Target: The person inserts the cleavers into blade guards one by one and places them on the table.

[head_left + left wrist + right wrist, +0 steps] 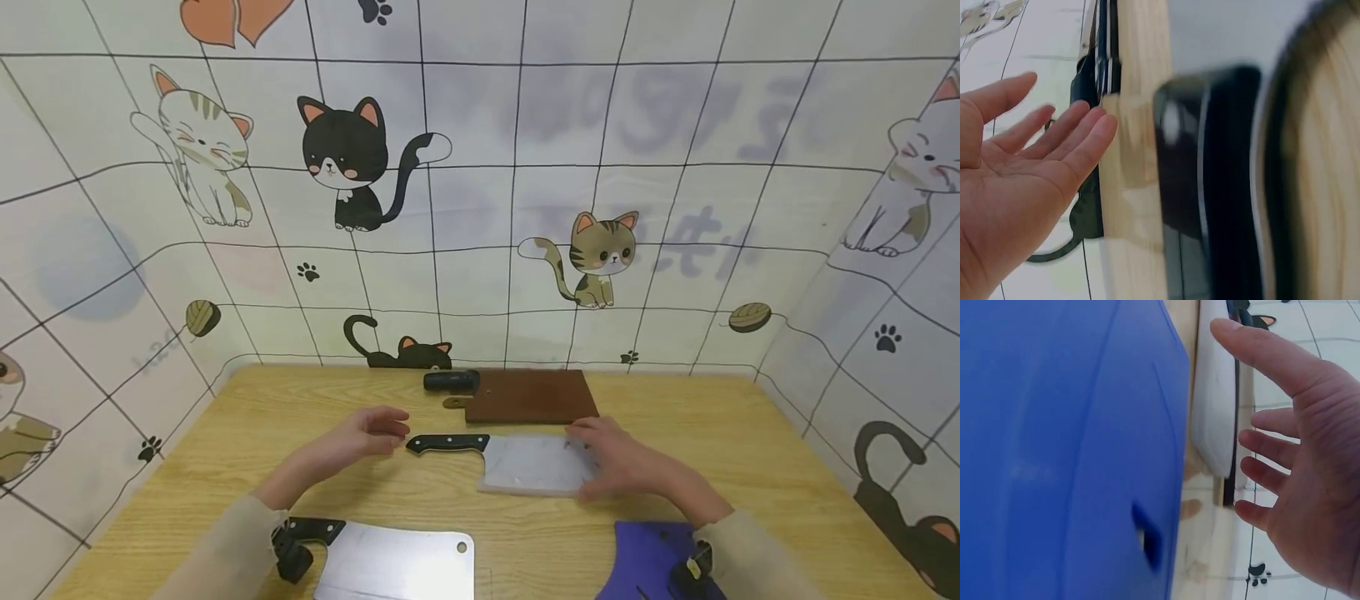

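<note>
A cleaver (pixel 517 461) with a black handle (pixel 447 443) lies flat on the wooden table (pixel 247 425), its blade in a cloudy white sheath (pixel 1213 394). My right hand (pixel 611 462) rests with straight fingers on the sheathed blade's right end; its fingertips (pixel 1252 475) touch the sheath's edge. My left hand (pixel 371 433) hovers open just left of the handle, palm up and fingers (pixel 1079 134) spread, holding nothing. A second, bare steel cleaver (pixel 397 565) with a black handle (pixel 1204 187) lies near the front edge under my left forearm.
A dark brown cutting board (pixel 528 396) lies behind the sheathed cleaver, with a black cylindrical object (pixel 452 381) at its left end. A blue plastic sheath (pixel 652 558) lies at the front right. Cat-patterned walls enclose the table on three sides.
</note>
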`<control>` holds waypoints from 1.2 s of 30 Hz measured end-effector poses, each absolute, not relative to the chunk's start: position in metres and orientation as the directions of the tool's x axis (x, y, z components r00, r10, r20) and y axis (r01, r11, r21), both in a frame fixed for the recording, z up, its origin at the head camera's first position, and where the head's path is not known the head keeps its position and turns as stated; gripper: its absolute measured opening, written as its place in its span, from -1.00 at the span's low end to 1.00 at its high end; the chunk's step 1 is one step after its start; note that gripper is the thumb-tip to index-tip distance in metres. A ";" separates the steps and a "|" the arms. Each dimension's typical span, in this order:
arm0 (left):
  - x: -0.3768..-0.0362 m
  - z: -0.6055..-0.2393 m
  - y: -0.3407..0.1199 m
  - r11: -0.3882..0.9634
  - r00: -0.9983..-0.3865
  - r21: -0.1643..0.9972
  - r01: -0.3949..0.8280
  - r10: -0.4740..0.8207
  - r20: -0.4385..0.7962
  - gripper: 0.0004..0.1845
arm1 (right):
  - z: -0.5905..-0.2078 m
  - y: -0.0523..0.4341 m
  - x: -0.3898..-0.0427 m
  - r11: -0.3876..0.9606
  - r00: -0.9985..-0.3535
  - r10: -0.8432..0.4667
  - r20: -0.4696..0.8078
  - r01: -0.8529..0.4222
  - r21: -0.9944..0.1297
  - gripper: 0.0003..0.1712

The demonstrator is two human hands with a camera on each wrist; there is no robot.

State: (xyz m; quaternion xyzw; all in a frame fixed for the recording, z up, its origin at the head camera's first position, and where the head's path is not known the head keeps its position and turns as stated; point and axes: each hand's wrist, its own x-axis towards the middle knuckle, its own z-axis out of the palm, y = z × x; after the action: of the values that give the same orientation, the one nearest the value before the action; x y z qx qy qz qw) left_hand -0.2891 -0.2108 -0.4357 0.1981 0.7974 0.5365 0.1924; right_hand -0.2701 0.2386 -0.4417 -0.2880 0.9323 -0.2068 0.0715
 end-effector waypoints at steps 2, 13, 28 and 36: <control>-0.288 -0.435 -0.220 0.338 -0.847 0.934 0.115 0.525 -0.085 -0.40 | -0.439 0.246 -0.267 0.750 -0.829 -0.559 0.011 -0.511 -0.420 0.13; -0.263 -0.430 -0.267 0.346 -0.856 0.924 0.163 0.515 -0.042 -0.42 | -0.421 0.294 -0.235 0.710 -0.843 -0.536 0.042 -0.477 -0.518 0.12; -0.216 -0.444 -0.326 0.332 -0.846 0.928 0.172 0.532 -0.033 -0.50 | -0.438 0.341 -0.196 0.690 -0.784 -0.602 0.152 -0.606 -0.396 0.07; -0.204 -0.455 -0.337 0.324 -0.813 0.923 0.206 0.581 -0.023 -0.50 | -0.454 0.343 -0.177 0.647 -0.784 -0.614 0.089 -0.565 -0.511 0.13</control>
State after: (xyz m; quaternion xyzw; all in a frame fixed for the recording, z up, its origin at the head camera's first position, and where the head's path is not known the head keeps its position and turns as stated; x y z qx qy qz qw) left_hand -0.2045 -0.3367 -0.4547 0.2481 0.7940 0.5256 0.1784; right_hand -0.1765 0.3426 -0.4544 -0.3255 0.9064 -0.2654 0.0462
